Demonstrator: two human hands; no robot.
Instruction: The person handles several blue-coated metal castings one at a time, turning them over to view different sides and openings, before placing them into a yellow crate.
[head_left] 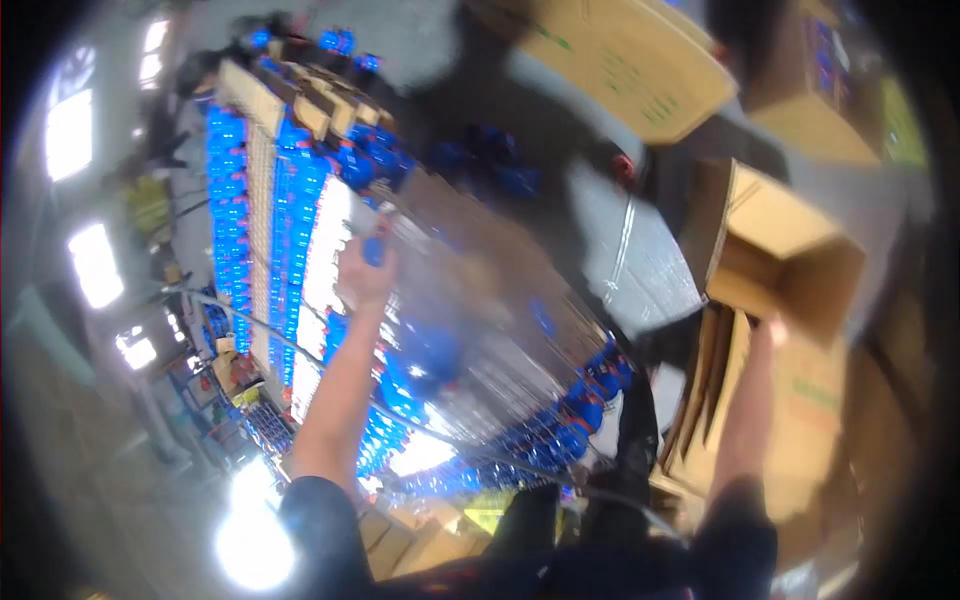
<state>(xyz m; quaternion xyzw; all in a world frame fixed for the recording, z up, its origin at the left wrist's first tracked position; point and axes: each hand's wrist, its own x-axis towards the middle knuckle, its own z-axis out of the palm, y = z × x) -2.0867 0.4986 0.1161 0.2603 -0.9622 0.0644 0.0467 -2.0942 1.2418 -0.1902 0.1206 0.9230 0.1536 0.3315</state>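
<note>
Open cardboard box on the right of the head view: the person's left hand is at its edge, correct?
Not quite: it is the right hand at the edge of the open cardboard box; the head view shows the left hand over by the blue items.

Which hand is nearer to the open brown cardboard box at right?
Right. The right hand is at the lower edge of the box; the left hand is far to its left, near shiny blue containers.
</note>
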